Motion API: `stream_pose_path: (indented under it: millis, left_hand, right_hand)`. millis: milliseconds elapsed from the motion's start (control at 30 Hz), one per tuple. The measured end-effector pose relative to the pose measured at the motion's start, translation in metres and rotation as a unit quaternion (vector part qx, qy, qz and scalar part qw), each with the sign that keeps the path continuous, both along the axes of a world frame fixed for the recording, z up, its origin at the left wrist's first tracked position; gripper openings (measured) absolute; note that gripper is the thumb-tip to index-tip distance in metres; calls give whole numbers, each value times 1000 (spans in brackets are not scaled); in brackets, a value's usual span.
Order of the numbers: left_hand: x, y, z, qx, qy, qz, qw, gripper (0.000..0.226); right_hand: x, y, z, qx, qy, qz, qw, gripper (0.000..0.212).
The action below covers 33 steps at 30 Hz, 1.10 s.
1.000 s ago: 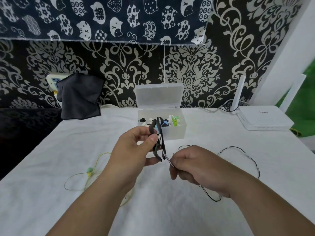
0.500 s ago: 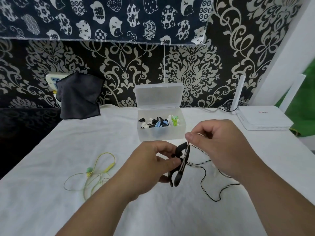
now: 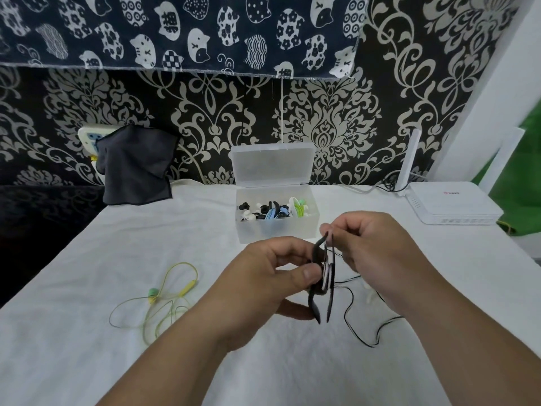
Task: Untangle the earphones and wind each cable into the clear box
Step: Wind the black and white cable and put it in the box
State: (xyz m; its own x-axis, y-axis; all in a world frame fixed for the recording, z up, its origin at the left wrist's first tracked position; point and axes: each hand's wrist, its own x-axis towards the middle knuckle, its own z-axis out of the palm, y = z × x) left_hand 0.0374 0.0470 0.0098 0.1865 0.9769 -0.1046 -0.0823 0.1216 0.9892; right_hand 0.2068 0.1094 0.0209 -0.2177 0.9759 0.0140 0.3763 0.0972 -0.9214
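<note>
My left hand [image 3: 272, 276] pinches a pair of black ear-hook earphones [image 3: 322, 276] between thumb and fingers, just in front of the clear box [image 3: 278, 230]. My right hand [image 3: 377, 253] pinches their thin black cable [image 3: 354, 323] at the top of the hooks; the rest of the cable trails down onto the white cloth. The box stands open with its lid up and holds several wound earphones, black, blue, white and green. A yellow-green earphone [image 3: 164, 297] lies loose in loops on the cloth to the left.
A white router [image 3: 456, 206] with an upright antenna sits at the back right. A dark cloth [image 3: 137, 168] hangs over a wall socket at the back left. The white-covered table [image 3: 117, 361] drops off at its left edge.
My right hand has risen from low beside the left hand to the top of the earphones, drawing the cable in. My left hand moved down and right, away from the box.
</note>
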Motion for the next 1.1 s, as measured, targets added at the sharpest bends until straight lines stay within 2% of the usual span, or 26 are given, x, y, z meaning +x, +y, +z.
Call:
stream_pose_path:
  millis: [200, 400, 533, 633, 767, 867, 967, 1100]
  left_hand:
    - [-4, 9, -8, 65, -17, 142, 988, 10]
    - [-8, 12, -3, 14, -120, 203, 972, 11]
    - [-14, 15, -5, 8, -106, 246, 963, 13]
    - [-17, 16, -10, 22, -11, 262, 965, 7]
    - [-14, 13, -12, 46, 78, 240, 966, 6]
    - [-14, 12, -11, 54, 109, 218, 968, 11]
    - [-12, 10, -11, 57, 144, 185, 971, 17]
    - [-8, 9, -9, 17, 113, 141, 983, 18]
  right_hand:
    - [-7, -10, -9, -153, -52, 125, 979, 39]
    - [-14, -22, -6, -183, -19, 179, 966, 38]
    - [-13, -24, -2, -171, -41, 228, 958, 34]
    - [-12, -26, 5, -143, -22, 237, 961, 30]
    - [-9, -22, 12, -91, 27, 171, 981, 28]
    - [-4, -17, 15, -43, 32, 121, 991, 26]
    - [0, -16, 18, 0, 4, 119, 993, 25]
    - [2, -12, 16, 53, -34, 77, 995, 23]
